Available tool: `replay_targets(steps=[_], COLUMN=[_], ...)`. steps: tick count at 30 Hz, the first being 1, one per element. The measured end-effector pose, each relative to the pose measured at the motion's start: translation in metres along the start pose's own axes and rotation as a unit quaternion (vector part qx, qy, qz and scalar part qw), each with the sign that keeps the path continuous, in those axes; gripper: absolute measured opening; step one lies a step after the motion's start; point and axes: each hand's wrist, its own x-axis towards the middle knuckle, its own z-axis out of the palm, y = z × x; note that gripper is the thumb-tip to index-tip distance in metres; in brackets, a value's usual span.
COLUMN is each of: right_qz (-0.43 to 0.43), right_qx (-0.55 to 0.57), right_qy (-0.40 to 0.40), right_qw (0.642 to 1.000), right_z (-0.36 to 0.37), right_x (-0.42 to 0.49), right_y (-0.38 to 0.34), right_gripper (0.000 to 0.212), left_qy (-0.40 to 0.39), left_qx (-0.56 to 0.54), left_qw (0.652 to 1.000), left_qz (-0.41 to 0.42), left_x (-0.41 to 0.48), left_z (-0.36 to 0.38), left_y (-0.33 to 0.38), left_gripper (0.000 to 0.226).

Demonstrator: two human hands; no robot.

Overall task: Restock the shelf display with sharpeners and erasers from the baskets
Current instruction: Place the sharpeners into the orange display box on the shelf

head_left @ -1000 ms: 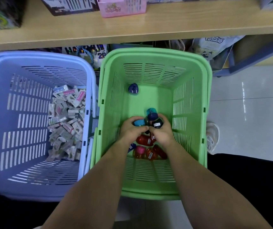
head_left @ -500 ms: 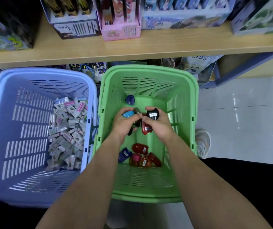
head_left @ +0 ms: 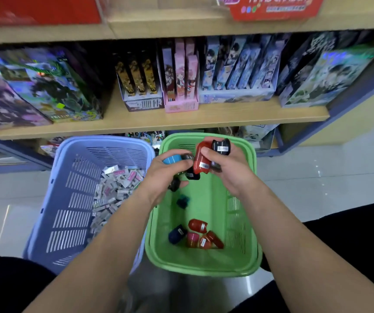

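Left of frame, blue basket (head_left: 104, 141) holds the erasers (head_left: 118, 186), piled against its right wall. Left hand (head_left: 165, 175) hovers over the green basket (head_left: 204, 267), fingers curled round 1 blue sharpener (head_left: 172, 158) plus dark ones. Right hand (head_left: 229, 170) is just beside it, fingers clamped on 1 red sharpener (head_left: 201, 161) and 1 black sharpener (head_left: 221, 146). Loose sharpeners (head_left: 198, 236) lie on the basket floor. Shelf edge (head_left: 158, 125) sits above the far rims.

Coloured sharpeners (head_left: 201, 161) gripped above green basket (head_left: 204, 271), more on its floor, erasers (head_left: 116, 188) piled in blue basket (head_left: 68, 199)
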Motion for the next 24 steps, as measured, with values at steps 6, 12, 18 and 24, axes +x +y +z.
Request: replay_targets(steps=[6, 12, 18, 24], right_qz=[-0.056, -0.088, -0.106, -0.110], right_qx=[-0.002, 0.002, -0.011, -0.046], right_qy=[0.039, 0.075, 0.109, 0.111], right_qw=[0.998, 0.993, 0.988, 0.987], right_z=[0.025, 0.038, 0.047, 0.041], right_x=[-0.041, -0.053, -0.053, -0.048], right_y=[-0.029, -0.033, -0.021, -0.015], right_gripper=[0.022, 0.024, 0.029, 0.027], left_qy=[-0.002, -0.032, -0.013, 0.034], left_qx=[-0.039, -0.069, -0.059, -0.083], left_qw=[0.998, 0.996, 0.995, 0.993], left_qz=[0.043, 0.054, 0.077, 0.071], left_x=[-0.040, -0.065, -0.065, -0.054], left_z=[-0.003, -0.005, 0.004, 0.012], left_y=[0.036, 0.048, 0.039, 0.031], left_gripper=[0.026, 0.042, 0.045, 0.034])
